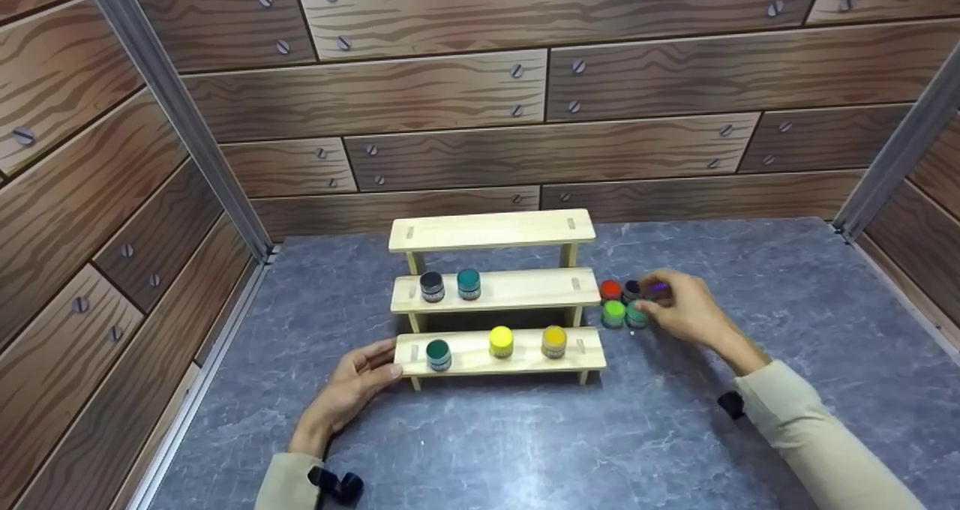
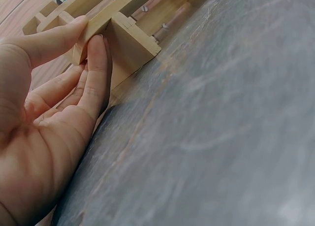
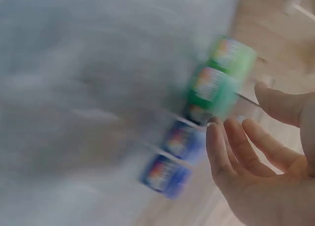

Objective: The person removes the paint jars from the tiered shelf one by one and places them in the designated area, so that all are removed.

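Surroundings: plank-patterned wall panels (image 1: 442, 90) with printed screw heads, a left metal post (image 1: 180, 105), a right metal post (image 1: 900, 127), and a grey marbled tabletop (image 1: 480, 442). Worn: pale sleeves (image 1: 787, 405), one black wrist device (image 1: 337, 487) at the left cuff. Obstruction: the right hand (image 1: 684, 307) partly covers a purple jar (image 1: 659, 288); its thumb and fingers stand apart with nothing visible between them, contact uncertain, the wrist view being blurred. Left hand (image 1: 352, 386): thumb and fingers pinch the left end of the lowest tier. Principal item: three-tier rack (image 1: 491, 230), pale wood, stepped, upright at centre. Middle tier: black-lidded jar (image 1: 432, 286), teal jar (image 1: 469, 284). Lowest tier: dark green jar (image 1: 439, 355), yellow jar (image 1: 501, 342), amber jar (image 1: 554, 342). On the tabletop, just right of the rack, clustered: red jar (image 1: 610, 290), dark-lidded jar (image 1: 632, 291), lime jar (image 1: 613, 313), sea-green jar (image 1: 636, 315); small, round, labels blurred.
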`<action>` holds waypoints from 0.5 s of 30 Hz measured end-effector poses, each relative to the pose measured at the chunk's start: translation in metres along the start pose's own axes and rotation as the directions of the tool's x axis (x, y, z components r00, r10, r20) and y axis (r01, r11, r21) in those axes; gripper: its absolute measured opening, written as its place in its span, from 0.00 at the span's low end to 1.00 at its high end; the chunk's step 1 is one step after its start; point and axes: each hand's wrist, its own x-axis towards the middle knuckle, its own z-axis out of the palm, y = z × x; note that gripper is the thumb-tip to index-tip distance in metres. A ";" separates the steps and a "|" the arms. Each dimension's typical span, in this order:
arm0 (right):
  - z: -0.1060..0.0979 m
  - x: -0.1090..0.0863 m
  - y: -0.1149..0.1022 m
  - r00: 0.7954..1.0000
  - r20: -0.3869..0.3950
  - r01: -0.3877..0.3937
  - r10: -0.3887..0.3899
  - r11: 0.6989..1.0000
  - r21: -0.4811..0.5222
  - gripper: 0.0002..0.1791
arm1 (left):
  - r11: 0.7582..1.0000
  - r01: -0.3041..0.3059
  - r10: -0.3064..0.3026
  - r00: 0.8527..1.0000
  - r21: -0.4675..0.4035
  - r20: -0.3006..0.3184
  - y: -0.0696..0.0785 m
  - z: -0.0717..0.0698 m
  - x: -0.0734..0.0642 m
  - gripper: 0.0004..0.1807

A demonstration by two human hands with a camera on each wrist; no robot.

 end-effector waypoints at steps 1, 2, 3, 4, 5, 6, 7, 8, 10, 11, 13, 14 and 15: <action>-0.003 0.001 -0.007 1.000 -0.007 0.012 -0.012 1.000 0.001 0.23 | 1.000 -0.001 0.001 1.000 0.000 0.000 0.000 0.000 -0.001 0.41; -0.005 0.003 -0.014 0.999 -0.015 0.030 -0.030 1.000 0.006 0.22 | 1.000 -0.003 0.002 1.000 -0.002 -0.001 0.000 0.000 -0.001 0.41; -0.007 0.005 -0.022 0.999 -0.021 0.047 -0.047 0.999 0.012 0.22 | 1.000 -0.002 0.002 1.000 -0.003 -0.004 0.000 0.000 -0.001 0.41; -0.008 0.006 -0.030 0.998 -0.024 0.064 -0.063 0.998 0.021 0.22 | 1.000 -0.004 0.004 1.000 -0.005 -0.005 0.000 -0.001 -0.002 0.41; -0.009 0.008 -0.038 0.996 -0.028 0.081 -0.080 0.996 0.030 0.21 | 1.000 -0.004 0.004 1.000 -0.005 -0.006 0.000 -0.001 -0.002 0.41; -0.008 0.010 -0.045 0.995 -0.030 0.097 -0.096 0.995 0.033 0.21 | 1.000 -0.004 0.004 1.000 -0.004 -0.008 0.000 -0.001 -0.002 0.41; -0.008 0.012 -0.052 0.993 -0.033 0.115 -0.114 0.993 0.036 0.20 | 1.000 -0.003 0.003 1.000 -0.005 -0.010 0.000 -0.001 -0.001 0.42; -0.006 0.014 -0.059 0.991 -0.035 0.132 -0.130 0.991 0.038 0.19 | 1.000 -0.002 0.001 1.000 -0.004 -0.013 0.000 -0.001 -0.001 0.42; -0.002 0.018 -0.072 0.986 -0.038 0.163 -0.161 0.985 0.048 0.18 | 1.000 0.002 -0.002 1.000 -0.002 -0.018 0.000 -0.001 -0.001 0.42; 0.001 0.020 -0.077 0.983 -0.038 0.179 -0.177 0.982 0.055 0.18 | 1.000 0.003 -0.003 1.000 -0.002 -0.021 0.000 -0.001 -0.001 0.42; 0.008 0.025 -0.088 0.977 -0.038 0.210 -0.208 0.975 0.072 0.17 | 1.000 0.003 -0.003 1.000 -0.003 -0.023 0.000 0.000 -0.001 0.42; 0.011 0.027 -0.093 0.975 -0.033 0.222 -0.220 0.971 0.087 0.17 | 1.000 0.004 -0.004 1.000 -0.003 -0.024 -0.001 0.000 -0.001 0.42; 0.015 0.029 -0.098 0.972 -0.027 0.233 -0.232 0.967 0.100 0.17 | 1.000 0.007 -0.007 1.000 -0.003 -0.026 -0.001 0.001 -0.001 0.42</action>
